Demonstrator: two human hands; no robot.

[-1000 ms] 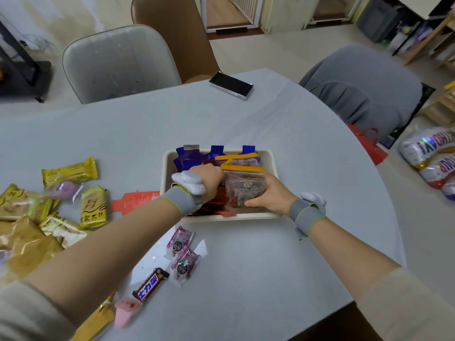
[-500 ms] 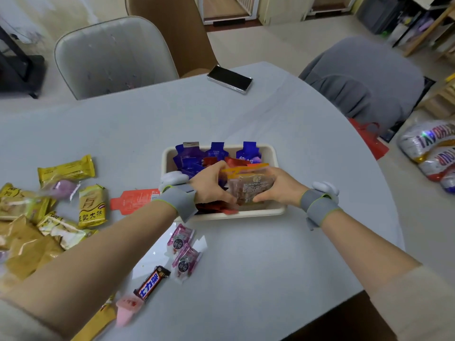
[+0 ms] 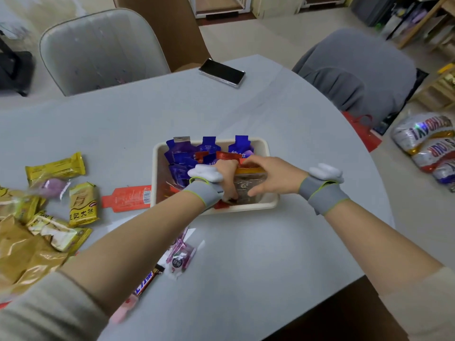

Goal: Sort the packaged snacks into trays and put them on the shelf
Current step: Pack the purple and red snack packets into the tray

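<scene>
Reaching into the cream rectangular plastic tray [image 3: 272, 153] at the middle of the pale grey table [image 3: 246, 254], both hands work lower among the packets than half a second ago. The left hand [image 3: 227, 179] curls downward with its fingers buried beside a clear packet with an orange top strip [image 3: 248, 182]; whether it pinches anything there cannot be told. The right hand [image 3: 273, 174] closes over that packet from the right, thumb at its lower edge, fingers across the orange strip, pressing it down into the tray's near right part. A second ago this packet stood higher and upright; now it lies deeper. Blue spouted pouches [image 3: 209, 146] stand along the tray's far wall, with red pouches [image 3: 227, 156] just in front. Outside, a flat red spouted pouch [image 3: 128, 196] lies touching the tray's left wall, unmoved. Yellow wrapped cakes [image 3: 82, 204] sit in a pile at the left edge, small pink candies [image 3: 179, 259] and a dark chocolate bar [image 3: 146, 284] nearer. A black phone [image 3: 221, 72] rests at the far edge.
</scene>
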